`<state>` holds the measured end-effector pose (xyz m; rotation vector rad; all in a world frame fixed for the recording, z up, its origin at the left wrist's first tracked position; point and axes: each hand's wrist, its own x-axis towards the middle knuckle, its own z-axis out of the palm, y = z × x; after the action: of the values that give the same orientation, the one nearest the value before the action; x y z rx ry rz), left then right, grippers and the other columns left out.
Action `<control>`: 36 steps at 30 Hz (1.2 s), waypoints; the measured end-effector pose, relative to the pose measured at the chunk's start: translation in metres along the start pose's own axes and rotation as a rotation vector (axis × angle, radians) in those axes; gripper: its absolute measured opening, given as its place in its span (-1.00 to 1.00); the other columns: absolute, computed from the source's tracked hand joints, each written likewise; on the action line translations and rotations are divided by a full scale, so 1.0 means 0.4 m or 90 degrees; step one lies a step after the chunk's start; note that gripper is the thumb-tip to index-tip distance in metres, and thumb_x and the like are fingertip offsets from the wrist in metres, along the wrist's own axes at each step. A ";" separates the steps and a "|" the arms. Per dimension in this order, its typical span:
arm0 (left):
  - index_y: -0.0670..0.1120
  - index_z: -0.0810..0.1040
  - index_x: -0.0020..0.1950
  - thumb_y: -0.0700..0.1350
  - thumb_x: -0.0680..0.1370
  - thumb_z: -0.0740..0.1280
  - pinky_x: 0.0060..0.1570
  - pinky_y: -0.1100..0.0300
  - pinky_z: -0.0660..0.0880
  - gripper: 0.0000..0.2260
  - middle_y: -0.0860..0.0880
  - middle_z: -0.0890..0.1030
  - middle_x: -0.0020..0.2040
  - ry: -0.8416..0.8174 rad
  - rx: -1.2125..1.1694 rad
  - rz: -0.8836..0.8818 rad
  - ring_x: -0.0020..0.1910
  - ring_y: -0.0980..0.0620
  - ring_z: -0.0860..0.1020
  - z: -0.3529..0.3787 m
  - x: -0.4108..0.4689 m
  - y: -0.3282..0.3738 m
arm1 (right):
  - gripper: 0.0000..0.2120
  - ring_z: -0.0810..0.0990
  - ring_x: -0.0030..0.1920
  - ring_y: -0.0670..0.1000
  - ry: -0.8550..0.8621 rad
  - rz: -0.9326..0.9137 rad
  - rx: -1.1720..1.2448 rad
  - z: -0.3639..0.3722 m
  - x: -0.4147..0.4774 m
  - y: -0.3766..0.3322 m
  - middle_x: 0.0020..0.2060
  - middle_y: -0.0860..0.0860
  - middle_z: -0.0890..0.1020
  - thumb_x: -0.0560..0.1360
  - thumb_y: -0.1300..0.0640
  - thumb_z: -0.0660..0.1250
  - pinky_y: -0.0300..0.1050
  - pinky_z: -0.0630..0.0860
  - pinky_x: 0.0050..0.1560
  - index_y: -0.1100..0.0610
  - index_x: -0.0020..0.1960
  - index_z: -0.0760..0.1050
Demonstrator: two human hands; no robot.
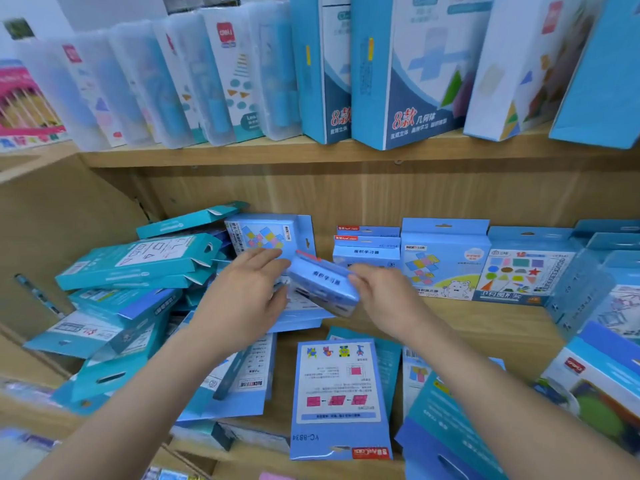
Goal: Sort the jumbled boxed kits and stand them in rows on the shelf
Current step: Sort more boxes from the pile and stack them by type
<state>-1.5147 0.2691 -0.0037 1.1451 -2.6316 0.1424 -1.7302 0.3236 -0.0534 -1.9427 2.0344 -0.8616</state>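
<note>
The wooden shelf [485, 318] carries a jumbled pile of teal and blue boxes [138, 268] lying flat to the left of the fingers. A standing row of boxes [446, 261] lines the back wall just right of and beyond them. A small blue box [322, 284] is held above the board between both hands, tilted, with its long axis running from one hand to the other. The right hand [384, 296] curls its fingers [358, 277] over the box's right end. The left hand [246, 292] lays nearly straight fingers against the left end. The right hand is nearer the row, so the box probably needs turning upright and carrying right and back.
</note>
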 end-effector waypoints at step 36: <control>-0.01 0.40 0.11 -0.04 0.47 0.42 -0.03 -0.03 0.54 -0.71 0.01 0.65 -0.05 -0.088 -0.428 -0.088 -0.07 -0.01 0.61 0.072 0.067 0.194 | -0.79 0.66 -0.07 -0.08 0.009 0.220 0.389 -0.246 -0.154 0.048 -0.12 -0.09 0.71 0.48 0.09 0.39 0.01 0.60 -0.01 -0.08 0.08 0.48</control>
<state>-1.5947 0.2975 -0.0225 1.0969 -2.3811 -0.8076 -1.7904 0.4086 0.0009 -1.2227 1.7498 -1.2198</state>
